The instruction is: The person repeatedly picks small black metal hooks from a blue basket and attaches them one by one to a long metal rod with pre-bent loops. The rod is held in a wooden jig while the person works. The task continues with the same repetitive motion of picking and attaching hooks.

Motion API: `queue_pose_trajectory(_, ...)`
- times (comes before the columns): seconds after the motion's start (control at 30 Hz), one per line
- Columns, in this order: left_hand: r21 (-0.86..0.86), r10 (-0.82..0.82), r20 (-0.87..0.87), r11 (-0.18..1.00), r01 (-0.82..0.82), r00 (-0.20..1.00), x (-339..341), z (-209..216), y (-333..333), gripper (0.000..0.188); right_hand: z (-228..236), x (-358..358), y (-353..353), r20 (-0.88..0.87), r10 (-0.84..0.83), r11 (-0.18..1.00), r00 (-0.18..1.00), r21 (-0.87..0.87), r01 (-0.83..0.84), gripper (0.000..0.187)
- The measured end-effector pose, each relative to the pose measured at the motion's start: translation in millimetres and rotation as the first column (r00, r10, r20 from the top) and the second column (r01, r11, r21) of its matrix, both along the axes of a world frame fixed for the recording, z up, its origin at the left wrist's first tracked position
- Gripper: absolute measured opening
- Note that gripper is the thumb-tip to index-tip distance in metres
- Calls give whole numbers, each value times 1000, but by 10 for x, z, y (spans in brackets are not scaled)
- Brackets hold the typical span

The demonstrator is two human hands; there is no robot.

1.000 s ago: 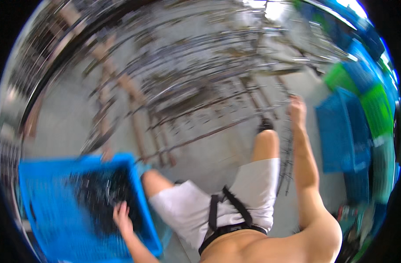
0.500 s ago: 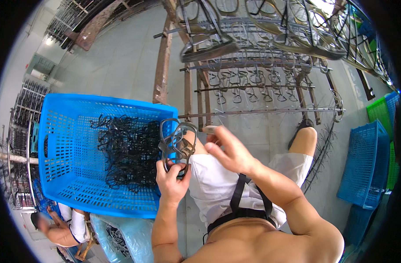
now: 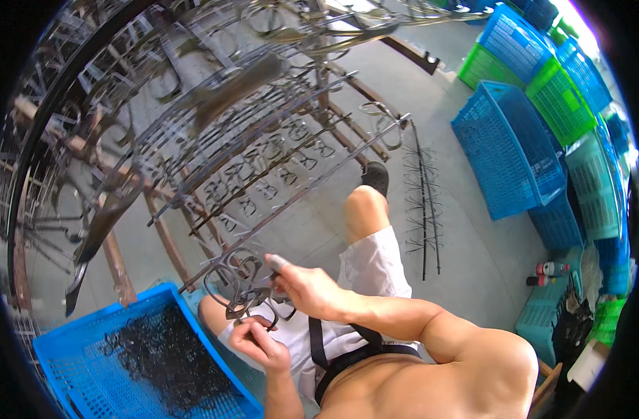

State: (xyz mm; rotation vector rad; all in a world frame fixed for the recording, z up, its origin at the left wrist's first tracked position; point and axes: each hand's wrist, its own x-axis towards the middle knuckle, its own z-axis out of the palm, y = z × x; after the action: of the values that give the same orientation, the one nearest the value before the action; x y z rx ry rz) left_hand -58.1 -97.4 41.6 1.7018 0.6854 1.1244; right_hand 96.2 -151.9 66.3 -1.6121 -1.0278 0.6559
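My left hand (image 3: 261, 346) is closed on a small bunch of dark looped frames (image 3: 227, 285), which look like goggle or glasses frames, held above my lap. My right hand (image 3: 309, 290) meets the bunch from the right, its fingers curled against the loops; a pale cover shows on one fingertip. Just what those fingers pinch is partly hidden. To the left stands a blue slatted basket (image 3: 103, 313), holding a tangled heap of thin black pieces (image 3: 162, 356).
Ahead, a rusty metal rack (image 3: 169, 237) carries bars hung with several similar frames. A bare bar with wire prongs (image 3: 424, 209) lies on the floor. Blue baskets (image 3: 504, 153) and green baskets (image 3: 560, 98) are stacked at the right. Bottles (image 3: 551, 269) stand near a teal crate (image 3: 543, 311).
My view has swung right, so the basket now sits lower left and more stacked baskets show. My right hand, earlier apart with spread fingers, has come to the looped frames in my left.
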Motion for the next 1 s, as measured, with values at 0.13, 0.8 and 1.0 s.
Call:
queue_pose_trajectory(0.13,-52,76,139,996,-70,987,335,60,19,26,-164,623,-271,-430,-390,828,814,224,515,29)
queue_pose_trajectory(0.8,-713,25,169,693,105,985,557,162,169,22,-591,2270,37,-236,-901,341,365,140,930,23)
queue_pose_trajectory(1.0,-723,-35,237,661,200,971,534,94,206,23,-493,2292,92,-7,-954,294,299,161,942,18)
